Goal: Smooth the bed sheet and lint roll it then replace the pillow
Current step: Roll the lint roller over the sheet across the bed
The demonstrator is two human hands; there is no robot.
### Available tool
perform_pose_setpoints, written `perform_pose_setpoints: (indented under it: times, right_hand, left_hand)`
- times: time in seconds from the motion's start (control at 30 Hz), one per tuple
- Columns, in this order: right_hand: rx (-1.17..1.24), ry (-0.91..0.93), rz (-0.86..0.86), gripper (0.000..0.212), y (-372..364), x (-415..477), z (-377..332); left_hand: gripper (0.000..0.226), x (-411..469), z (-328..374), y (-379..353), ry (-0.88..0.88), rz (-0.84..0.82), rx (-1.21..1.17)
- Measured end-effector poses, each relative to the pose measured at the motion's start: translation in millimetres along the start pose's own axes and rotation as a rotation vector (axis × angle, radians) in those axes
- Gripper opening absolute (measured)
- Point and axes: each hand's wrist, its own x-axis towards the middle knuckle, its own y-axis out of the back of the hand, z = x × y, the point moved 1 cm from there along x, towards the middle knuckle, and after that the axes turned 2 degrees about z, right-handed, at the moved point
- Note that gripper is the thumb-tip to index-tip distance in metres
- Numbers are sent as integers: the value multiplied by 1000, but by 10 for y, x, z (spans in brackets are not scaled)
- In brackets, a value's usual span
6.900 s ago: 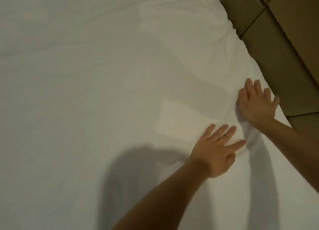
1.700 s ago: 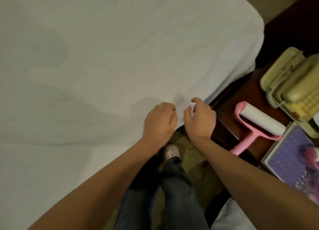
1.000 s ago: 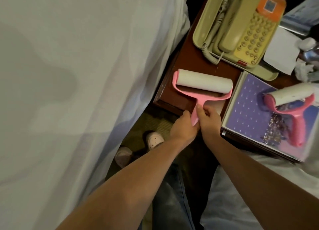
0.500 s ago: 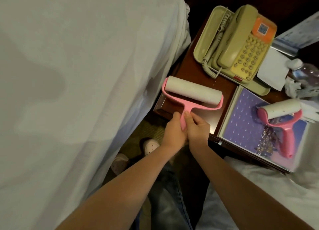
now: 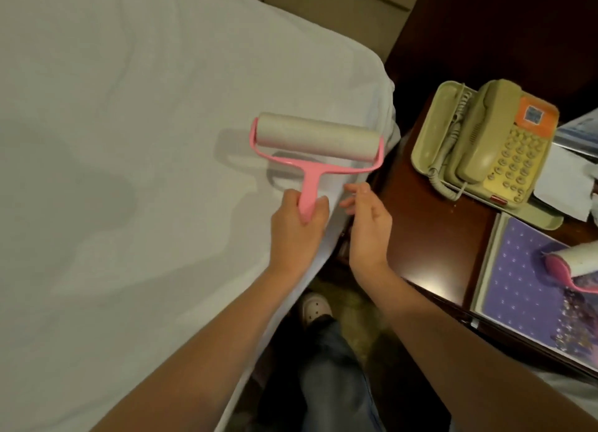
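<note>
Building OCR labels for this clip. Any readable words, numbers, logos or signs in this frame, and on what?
No text can be read in this frame.
telephone, orange label: a blue square code, too blurred to read.
keypad: key markings too small to read.
purple sheet: rows of pale marks, no legible text.
lint roller held in the left hand: no print shows.

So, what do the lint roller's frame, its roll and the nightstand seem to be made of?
Lint roller frame: probably moulded plastic, glossy pink, one smooth piece with soft highlights. Roll: seemingly paper, matte off-white, perhaps sticky sheets. Nightstand: dark wood or veneer, varnished; its reddish-brown top reflects light.
</note>
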Motion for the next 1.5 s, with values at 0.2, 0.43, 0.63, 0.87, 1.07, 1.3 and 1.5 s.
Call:
perform_pose_setpoints:
  times: [0.2,0.43,0.63,0.87,1.07,1.3,1.5]
  right_hand:
    - [-298,-3,6,28,-206,744,-8]
    - [-1110,309,-250,53,-410,1788,-295]
    - [-1127,225,-285,53,-999,2624,-307]
    - [-1068,281,-50,51,-1236,2705,35]
    - [-978,319,74,65,-1300,2716,193]
    - [-984,382,167,59,-1355,2737,296]
    - [-999,414,189,57,-1341,2768,337]
  left_hand:
    - [28,615,128,248,6,72,53]
    - [35,1566,245,134,-37,149,136]
    - [53,2374,305,87,-293,101,537]
    - [52,2541,173,139,-286,42,951]
    - [55,3163,574,-276,-203,-103,994]
    - [63,2537,448,228,-27,-215,1218]
    - [58,3277,726,-208,-103,-207,1079]
